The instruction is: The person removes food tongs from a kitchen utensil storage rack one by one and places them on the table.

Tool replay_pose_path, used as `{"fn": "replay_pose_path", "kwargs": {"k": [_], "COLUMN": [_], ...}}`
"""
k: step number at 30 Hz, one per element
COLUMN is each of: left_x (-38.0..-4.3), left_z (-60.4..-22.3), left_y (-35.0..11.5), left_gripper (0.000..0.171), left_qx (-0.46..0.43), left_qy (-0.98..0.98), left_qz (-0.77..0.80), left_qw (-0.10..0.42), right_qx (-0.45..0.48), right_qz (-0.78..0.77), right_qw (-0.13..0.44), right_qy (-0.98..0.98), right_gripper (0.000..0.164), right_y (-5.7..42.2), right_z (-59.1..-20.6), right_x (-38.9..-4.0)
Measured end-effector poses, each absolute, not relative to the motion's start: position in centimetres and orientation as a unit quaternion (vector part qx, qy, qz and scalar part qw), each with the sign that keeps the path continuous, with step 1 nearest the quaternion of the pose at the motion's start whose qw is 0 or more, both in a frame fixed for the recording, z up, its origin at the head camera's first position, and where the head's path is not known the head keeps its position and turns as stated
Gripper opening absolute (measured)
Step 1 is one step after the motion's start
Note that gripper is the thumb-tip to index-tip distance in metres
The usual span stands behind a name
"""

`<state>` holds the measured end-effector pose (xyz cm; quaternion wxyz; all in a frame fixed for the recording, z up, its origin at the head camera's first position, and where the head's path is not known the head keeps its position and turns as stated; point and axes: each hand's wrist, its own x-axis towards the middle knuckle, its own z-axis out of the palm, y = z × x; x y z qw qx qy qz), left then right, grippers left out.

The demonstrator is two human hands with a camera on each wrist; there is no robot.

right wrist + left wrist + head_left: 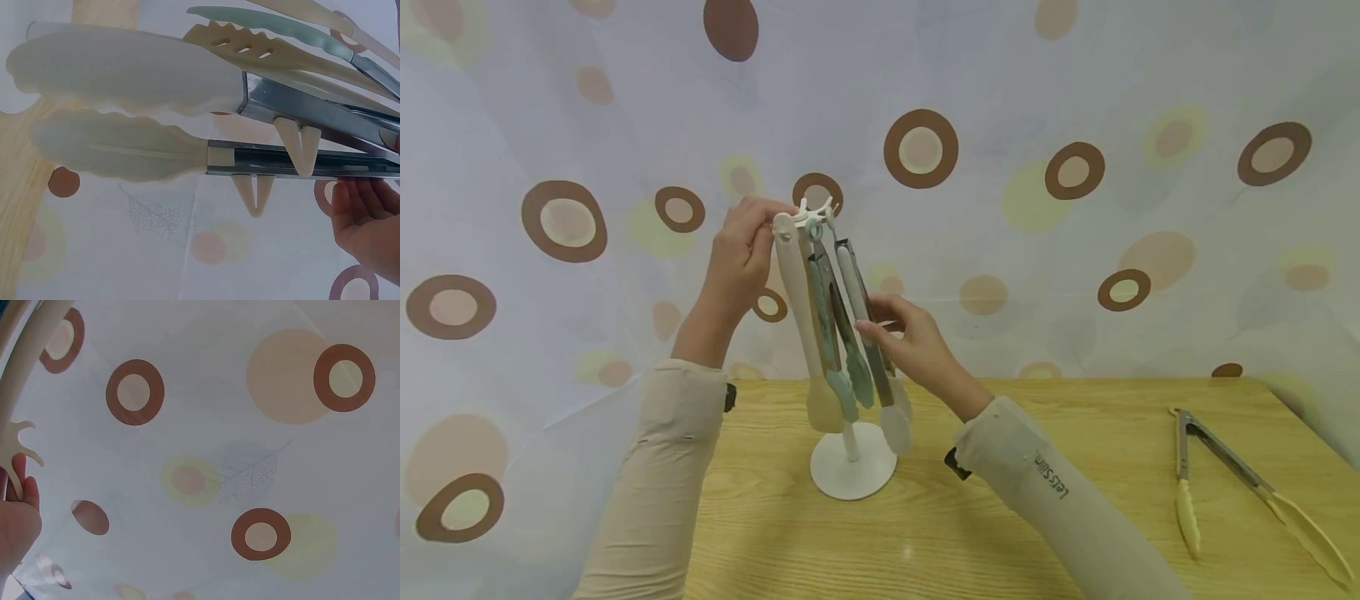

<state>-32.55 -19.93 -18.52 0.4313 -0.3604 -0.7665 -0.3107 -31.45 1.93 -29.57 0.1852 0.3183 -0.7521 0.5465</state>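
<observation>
A white utensil stand with a round base (853, 467) and a pronged top (812, 214) stands on the table. At that top my left hand (741, 254) grips a prong; its fingers (30, 490) show behind the prong in the left wrist view. My right hand (917, 337) holds the steel tongs with white scalloped tips (895, 429), thumb in front and fingers behind. Their upper end is by the hooks; whether they hang there is hard to tell. Green-tipped tongs (842, 396) and a cream utensil (801, 308) hang alongside. A beige slotted turner (244, 50) appears in the right wrist view.
Spread tongs with cream tips (1183, 462) lie on the wooden table (1022, 550) at the right. Behind the table hangs a pale sheet patterned with brown and yellow circles (921, 150).
</observation>
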Motion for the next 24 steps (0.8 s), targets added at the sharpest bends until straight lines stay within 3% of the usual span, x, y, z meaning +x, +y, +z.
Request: {"fn": "replay_pose_path", "kwargs": {"k": [24], "left_x": [-32.38], "left_z": [-18.47], "left_y": [-19.89], "left_gripper": [0.030], "left_qx": [-0.365], "left_qy": [-0.765], "left_qz": [-0.313], "left_qw": [0.429], "right_qx": [0.317], "right_qz": [0.547], "right_qw": [0.206], "right_qy": [-0.747], "right_gripper": [0.037], "right_y": [2.34], "right_z": [-29.02], "right_x": [-31.24]}}
